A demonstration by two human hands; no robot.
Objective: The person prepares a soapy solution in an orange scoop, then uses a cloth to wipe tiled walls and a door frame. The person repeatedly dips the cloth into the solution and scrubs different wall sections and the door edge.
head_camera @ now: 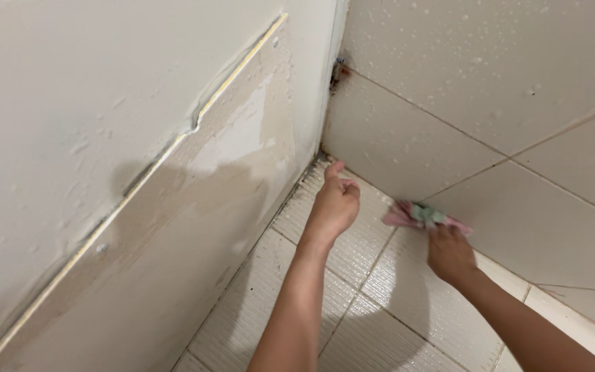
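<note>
My right hand (450,253) presses a crumpled pink and green cloth (421,216) against the base of the tiled wall (490,138), where it meets the ribbed floor tiles (366,275). My left hand (335,203) hovers loosely curled above the floor near the corner, thumb up, holding nothing that I can see. It is a hand's width left of the cloth.
A painted wall (105,103) with peeling, stained plaster (194,227) runs along the left down to the corner (321,155). Water drops speckle the wall tiles. A dark rusty spot (339,69) sits on the corner seam higher up.
</note>
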